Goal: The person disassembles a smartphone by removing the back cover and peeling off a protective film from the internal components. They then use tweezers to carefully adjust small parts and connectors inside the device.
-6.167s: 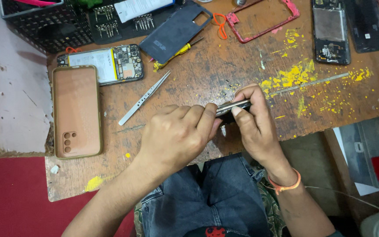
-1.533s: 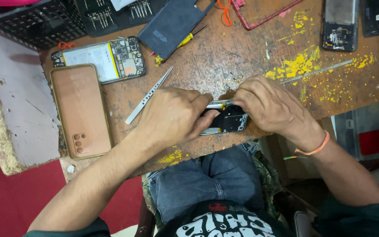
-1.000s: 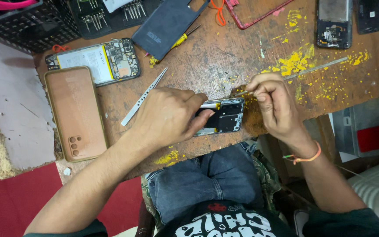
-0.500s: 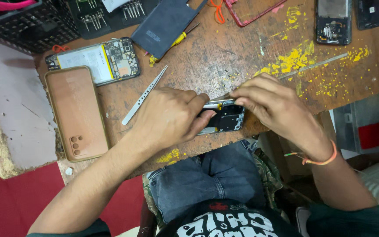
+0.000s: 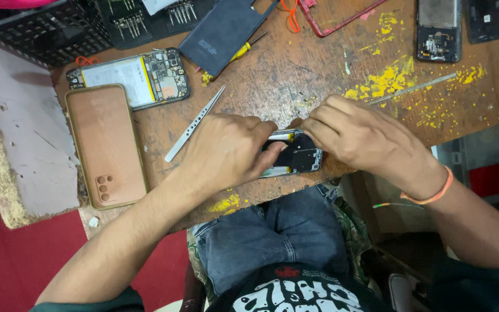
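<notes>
An opened dark phone [image 5: 295, 157] with its insides showing lies on the worn wooden table [image 5: 295, 75] near the front edge. My left hand [image 5: 226, 149] grips its left end and covers much of it. My right hand [image 5: 359, 134] bends over its upper right corner with the fingertips pressed on it; whether they pinch a small tool is hidden. Metal tweezers [image 5: 194, 123] lie just left of my left hand.
A tan phone back cover [image 5: 106, 144] and another opened phone [image 5: 131, 78] lie at left. A dark back cover [image 5: 223, 32], a yellow screwdriver [image 5: 235, 56], a red frame [image 5: 342, 17], two phone parts [image 5: 439, 29], a thin metal rod [image 5: 412, 88] and a black basket [image 5: 41, 29] sit farther back.
My right hand has come down lower over the phone's upper right corner. My left hand keeps its hold and the phone stays in place.
</notes>
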